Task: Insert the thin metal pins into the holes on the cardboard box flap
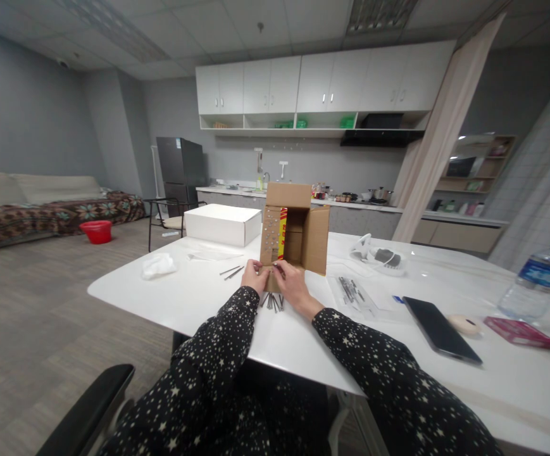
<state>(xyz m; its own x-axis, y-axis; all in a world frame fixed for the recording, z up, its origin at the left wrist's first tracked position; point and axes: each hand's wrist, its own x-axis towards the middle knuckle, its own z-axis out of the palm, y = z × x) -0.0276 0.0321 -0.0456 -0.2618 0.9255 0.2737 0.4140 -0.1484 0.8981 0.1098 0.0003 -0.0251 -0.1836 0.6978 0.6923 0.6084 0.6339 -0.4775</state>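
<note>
An open cardboard box (319,244) stands on the white table, its flaps spread. Its left flap carries small shiny dots in rows and a red and yellow strip (283,231). My left hand (252,277) is closed at the left edge of the lower front flap. On the right side of that flap, my right hand (293,284) has its thumb and fingertips pinched together; a tiny thing seems to be between them, too small to name. Just below both hands lie several metal nails or screws (273,303), heads toward me.
Left of the box are loose metal rods (233,273), a crumpled white tissue (159,266) and a white box (222,223). To the right lie a clear bag of metal pieces (353,294), a phone (440,329), a pink packet (520,332) and a water bottle (535,282).
</note>
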